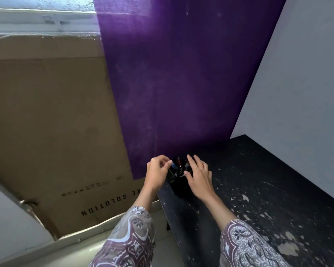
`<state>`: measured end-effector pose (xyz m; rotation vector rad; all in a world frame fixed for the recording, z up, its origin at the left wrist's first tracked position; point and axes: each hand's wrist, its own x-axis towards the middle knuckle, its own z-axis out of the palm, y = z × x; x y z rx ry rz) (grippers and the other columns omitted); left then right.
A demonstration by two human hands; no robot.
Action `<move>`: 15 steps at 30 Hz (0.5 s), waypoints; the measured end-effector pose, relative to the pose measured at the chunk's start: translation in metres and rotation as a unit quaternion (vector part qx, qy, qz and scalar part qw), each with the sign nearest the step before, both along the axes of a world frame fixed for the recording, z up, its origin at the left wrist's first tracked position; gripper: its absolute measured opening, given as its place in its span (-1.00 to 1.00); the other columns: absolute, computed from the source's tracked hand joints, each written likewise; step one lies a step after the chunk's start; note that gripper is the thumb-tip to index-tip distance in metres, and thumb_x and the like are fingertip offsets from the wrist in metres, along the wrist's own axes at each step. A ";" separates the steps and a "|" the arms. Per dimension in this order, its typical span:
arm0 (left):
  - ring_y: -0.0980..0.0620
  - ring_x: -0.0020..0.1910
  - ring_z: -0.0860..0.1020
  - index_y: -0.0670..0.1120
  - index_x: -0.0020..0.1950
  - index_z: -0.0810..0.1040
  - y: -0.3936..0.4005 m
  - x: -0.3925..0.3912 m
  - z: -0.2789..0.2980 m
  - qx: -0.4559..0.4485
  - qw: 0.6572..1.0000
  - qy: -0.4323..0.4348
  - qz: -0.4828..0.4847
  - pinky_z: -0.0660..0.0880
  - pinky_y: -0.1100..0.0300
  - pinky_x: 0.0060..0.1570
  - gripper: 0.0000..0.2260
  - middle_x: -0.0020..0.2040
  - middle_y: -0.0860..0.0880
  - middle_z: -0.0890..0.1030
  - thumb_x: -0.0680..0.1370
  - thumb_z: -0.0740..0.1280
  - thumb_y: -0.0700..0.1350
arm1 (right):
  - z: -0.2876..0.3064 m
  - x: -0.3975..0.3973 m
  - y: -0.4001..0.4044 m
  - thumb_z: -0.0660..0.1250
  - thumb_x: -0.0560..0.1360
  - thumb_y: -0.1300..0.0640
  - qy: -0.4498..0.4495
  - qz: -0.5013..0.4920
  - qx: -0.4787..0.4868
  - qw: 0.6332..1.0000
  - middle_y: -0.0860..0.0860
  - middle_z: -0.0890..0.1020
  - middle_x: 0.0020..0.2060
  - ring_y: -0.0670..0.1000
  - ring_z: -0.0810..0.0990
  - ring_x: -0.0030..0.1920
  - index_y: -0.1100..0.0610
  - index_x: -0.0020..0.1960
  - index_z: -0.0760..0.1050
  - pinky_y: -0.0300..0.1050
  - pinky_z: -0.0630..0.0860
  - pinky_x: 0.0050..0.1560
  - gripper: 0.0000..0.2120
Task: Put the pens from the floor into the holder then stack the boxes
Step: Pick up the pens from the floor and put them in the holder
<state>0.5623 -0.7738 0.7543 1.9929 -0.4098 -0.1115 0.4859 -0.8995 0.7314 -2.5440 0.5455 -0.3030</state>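
A black pen holder [179, 186] stands at the near left corner of a black table [258, 189]. Several pens [178, 163] stick up out of it, one with a red part. My left hand [157, 170] hovers at the holder's left rim, fingertips pinched close together; whether it holds a pen is not visible. On the holder's right side, my right hand [198, 176] has its fingers spread, touching or nearly touching the rim. No boxes to stack and no pens on the floor are in view.
A large flat cardboard sheet [46, 122] leans against the wall at left, behind a purple cloth [172, 74]. A grey wall [307, 83] bounds the table's right. The tabletop is chipped and flaked. Pale floor [85, 245] shows at bottom left.
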 end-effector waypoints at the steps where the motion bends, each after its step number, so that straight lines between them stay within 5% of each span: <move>1: 0.07 -0.17 0.50 -0.17 -0.03 0.62 0.006 -0.002 0.003 0.004 1.000 -0.003 0.003 0.37 0.50 -0.32 -0.85 -0.16 -0.09 0.59 0.54 0.31 -0.12 | 0.002 -0.004 0.003 0.13 0.58 0.06 -0.004 -0.003 0.005 1.000 0.02 0.13 0.51 0.05 0.07 0.49 0.02 0.51 0.09 0.08 0.13 0.41 -0.48; 7: 0.00 -0.04 0.53 -0.19 0.04 0.59 0.047 -0.027 0.017 0.017 1.000 0.015 -0.001 0.40 0.23 -0.08 -0.80 -0.07 -0.12 0.60 0.54 0.30 -0.09 | 0.025 -0.032 0.033 0.17 0.57 0.10 -0.025 -0.014 0.041 0.999 0.04 0.19 0.49 0.05 0.13 0.47 0.09 0.46 0.20 0.06 0.17 0.41 -0.52; 15: -0.07 0.34 0.39 -0.13 0.33 0.41 0.130 -0.086 0.035 0.126 0.990 0.041 -0.049 0.34 0.11 0.30 -0.57 0.32 -0.14 0.46 0.54 0.26 0.07 | 0.049 -0.092 0.104 0.20 0.56 0.11 -0.029 -0.011 0.106 0.994 0.07 0.29 0.43 0.06 0.24 0.42 0.16 0.43 0.26 -0.04 0.25 0.37 -0.55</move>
